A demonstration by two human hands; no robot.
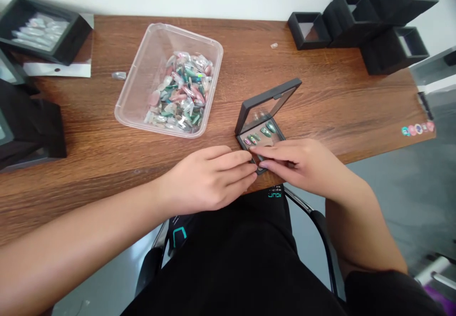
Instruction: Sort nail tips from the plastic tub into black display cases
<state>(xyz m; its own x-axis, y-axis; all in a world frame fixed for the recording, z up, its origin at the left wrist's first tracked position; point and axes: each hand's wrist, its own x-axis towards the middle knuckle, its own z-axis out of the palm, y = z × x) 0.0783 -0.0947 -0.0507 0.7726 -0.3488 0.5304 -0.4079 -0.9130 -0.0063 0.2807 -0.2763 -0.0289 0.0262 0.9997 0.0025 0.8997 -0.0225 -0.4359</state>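
Observation:
A small black display case (268, 102) stands at the table's front edge with its clear-windowed lid raised. On its pale inner face lie several green and multicoloured press-on nails (265, 131). My left hand (213, 176) is at the case's near left side, its fingers close together and their tips on the edge; its thumb is hidden. Over the near right part of the case is my right hand (302, 164), with thumb and index finger reaching inside. Whatever is between those fingertips is too small or hidden to make out.
A clear plastic tub (137, 92) holds many bagged press-on nails. One small packet (118, 75) lies left of it, another (274, 45) near the back. Black boxes (392, 50) are stacked back right; a black tray (74, 38) of packets is back left. A chair armrest (322, 233) is below.

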